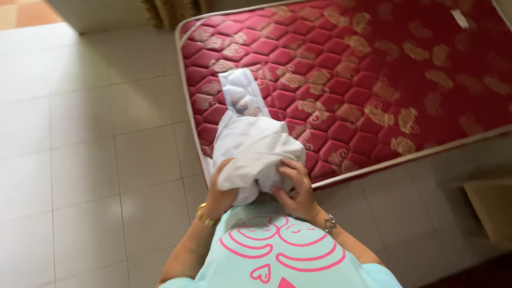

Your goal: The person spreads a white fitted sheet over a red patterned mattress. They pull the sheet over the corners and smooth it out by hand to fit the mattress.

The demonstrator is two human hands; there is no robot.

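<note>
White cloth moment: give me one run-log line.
left hand: grips cloth | right hand: grips cloth | cloth: bunched over mattress corner

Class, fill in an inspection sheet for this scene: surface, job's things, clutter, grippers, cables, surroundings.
Surface: red quilted mattress with gold pattern, lying on the floor.
Job's things: bunched white cloth, draped over the mattress's near corner.
Clutter: nothing seen.
Grippers: left hand under the cloth, gripping; right hand clutching its bundled end.
Cables: nothing seen.
Surroundings: pale tiled floor; gold bracelet; wristwatch; curtain hem behind.
</note>
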